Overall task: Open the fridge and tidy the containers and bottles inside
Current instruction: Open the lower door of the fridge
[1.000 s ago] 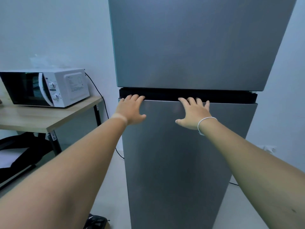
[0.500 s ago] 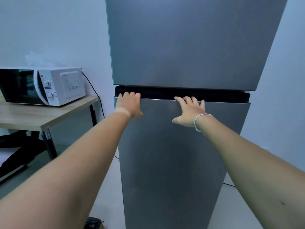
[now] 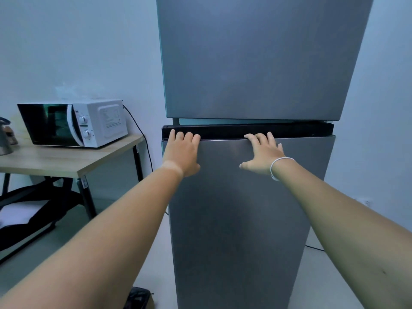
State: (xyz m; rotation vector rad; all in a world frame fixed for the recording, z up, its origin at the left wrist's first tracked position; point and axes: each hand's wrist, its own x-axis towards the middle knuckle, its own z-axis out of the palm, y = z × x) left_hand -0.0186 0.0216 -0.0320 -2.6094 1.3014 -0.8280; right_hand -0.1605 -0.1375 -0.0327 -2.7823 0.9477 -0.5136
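A tall grey two-door fridge [image 3: 249, 219] fills the middle of the view. Its upper door [image 3: 256, 63] is closed. A black handle recess [image 3: 223, 132] runs along the top of the lower door. My left hand [image 3: 181, 155] grips the left end of that top edge, fingers hooked into the recess. My right hand [image 3: 263, 156] holds the same edge further right, fingertips over the lip and thumb spread on the door face. A thin pale strip shows between the two doors. The fridge's contents are hidden.
A white microwave [image 3: 75, 123] stands on a wooden table [image 3: 66, 161] to the left, its cable hanging beside the fridge. A metal kettle [image 3: 4, 139] sits at the table's left edge. Dark frames lie under the table. A black object [image 3: 138, 297] lies on the floor by the fridge's foot.
Both hands have slid up from the door face, so the fingertips now hook over the lower door's top edge. The black recess looks wider and a pale strip shows above it.
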